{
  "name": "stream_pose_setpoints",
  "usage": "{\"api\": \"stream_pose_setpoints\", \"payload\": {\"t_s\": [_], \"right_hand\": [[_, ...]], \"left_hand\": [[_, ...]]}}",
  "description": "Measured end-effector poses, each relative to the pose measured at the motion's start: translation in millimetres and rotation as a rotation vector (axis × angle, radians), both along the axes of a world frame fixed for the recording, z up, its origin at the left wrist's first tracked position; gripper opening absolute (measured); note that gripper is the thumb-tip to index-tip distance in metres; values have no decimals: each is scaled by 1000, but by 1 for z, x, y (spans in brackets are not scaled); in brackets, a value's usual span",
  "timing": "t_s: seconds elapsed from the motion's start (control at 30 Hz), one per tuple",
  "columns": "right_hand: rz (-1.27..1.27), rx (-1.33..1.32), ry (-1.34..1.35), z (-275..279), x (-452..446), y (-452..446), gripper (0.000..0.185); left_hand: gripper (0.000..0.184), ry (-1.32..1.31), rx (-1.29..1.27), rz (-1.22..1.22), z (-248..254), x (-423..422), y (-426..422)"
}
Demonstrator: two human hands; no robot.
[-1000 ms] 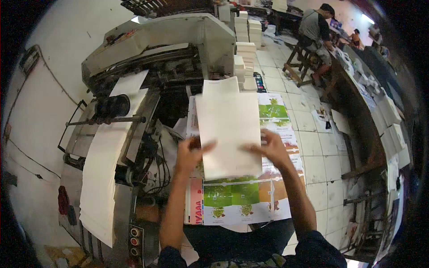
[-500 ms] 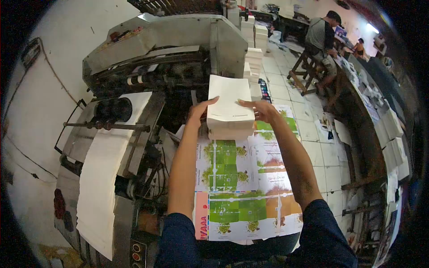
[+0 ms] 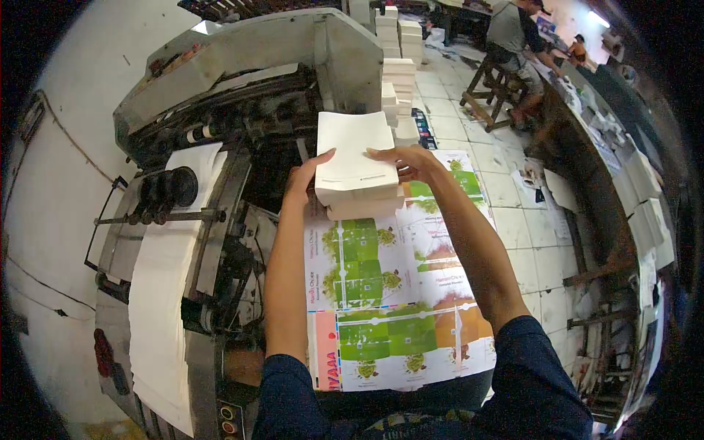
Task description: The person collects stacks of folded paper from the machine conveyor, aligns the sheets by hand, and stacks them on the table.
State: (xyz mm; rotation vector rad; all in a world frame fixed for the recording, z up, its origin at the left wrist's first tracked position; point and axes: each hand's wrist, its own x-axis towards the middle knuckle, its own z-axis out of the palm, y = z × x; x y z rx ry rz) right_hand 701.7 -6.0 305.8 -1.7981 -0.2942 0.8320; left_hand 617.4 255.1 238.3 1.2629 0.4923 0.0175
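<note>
A thick stack of white paper sheets [image 3: 356, 149] stands on large printed sheets [image 3: 378, 334] with green and orange designs. My left hand [image 3: 301, 177] presses on the stack's left side, its thumb over the top sheet. On the opposite side my right hand [image 3: 412, 163] holds the stack, thumb also on top and fingers down the side. Small lines of print show near the top sheet's front edge. The upper part of the stack sits slightly out of line with the part below. The fingertips on the left side are partly hidden.
At left stands a grey printing machine [image 3: 227, 66] with a long pile of white paper [image 3: 165, 293] on its feed table. More paper stacks [image 3: 400, 73] rise behind. A person [image 3: 513, 44] works by a wooden stool [image 3: 488, 88] at a long bench [image 3: 587, 154] on the right.
The view has shifted, so the stack and my hands appear farther left and a little higher. The upper sheets look more offset from the lower ones. The other person leans farther over the bench.
</note>
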Motion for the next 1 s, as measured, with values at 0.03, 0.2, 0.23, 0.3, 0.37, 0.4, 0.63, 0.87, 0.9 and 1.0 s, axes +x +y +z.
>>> {"api": "stream_pose_setpoints", "payload": {"t_s": [0.03,0.2,0.23,0.3,0.37,0.4,0.63,0.87,0.9,1.0], "right_hand": [[-7,19,5,-4,2,1,91],[-79,56,35,-4,-6,-2,81],[-214,130,-41,-9,-11,-4,75],[-556,321,-319,-25,-31,-4,59],[-632,306,-717,-58,-58,-41,52],[-661,182,-780,-71,-78,-68,48],[-832,-805,-1039,-132,-152,-263,68],[-599,-784,-428,-113,-171,-267,89],[-621,-789,-478,-118,-170,-266,84],[-649,-790,-523,-129,-168,-269,79]], "left_hand": [[64,24,79,50,0,0,-1],[62,11,103,26,13,-4,-10],[62,33,155,-1,17,-7,-13],[67,102,295,25,-7,14,8],[81,137,492,120,-29,34,24],[87,145,507,167,-31,37,23],[88,218,959,366,37,9,-30],[70,256,1185,303,85,-4,-69],[69,287,1156,232,89,-3,-75],[62,228,1277,270,70,7,-73]]}}
